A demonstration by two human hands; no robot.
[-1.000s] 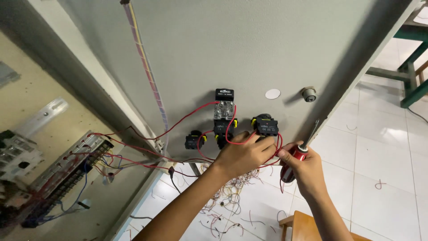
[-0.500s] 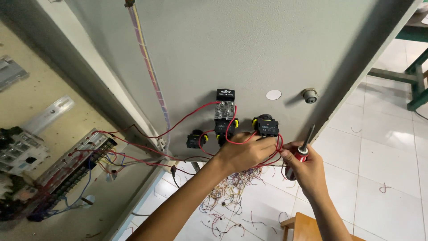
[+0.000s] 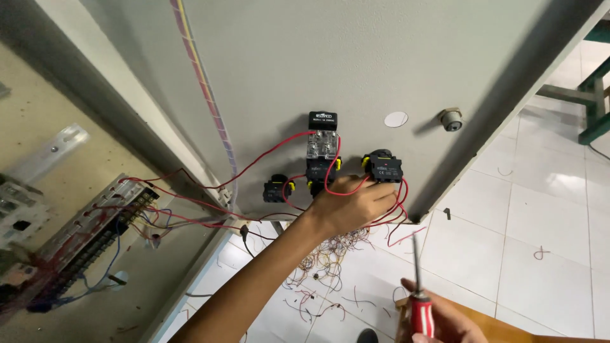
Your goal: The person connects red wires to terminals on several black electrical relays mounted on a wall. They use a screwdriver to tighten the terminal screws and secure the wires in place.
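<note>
A person's left hand (image 3: 352,206) reaches up to the inside of an open grey cabinet door (image 3: 356,70), fingers closed around a bundle of red wires (image 3: 397,206) just below a black push-button block (image 3: 382,167) mounted on the door. The hand touches the wires and sits right under that block. Left of the block stands a taller black and clear switch unit (image 3: 322,147), and further left a smaller black block (image 3: 278,189); red wire loops link all three.

The right hand (image 3: 438,321) is low, well below the block near the bottom edge of view, clenched around a red-handled screwdriver (image 3: 419,298) whose thin shaft points up towards the wires without reaching them.

Right of the block the door ends at a slanting edge, with open room beyond over a white tiled floor (image 3: 534,216). Cut wire scraps (image 3: 330,254) litter the tiles beneath the block. Far left of it, inside the cabinet, a terminal strip (image 3: 95,222) carries more wires.
</note>
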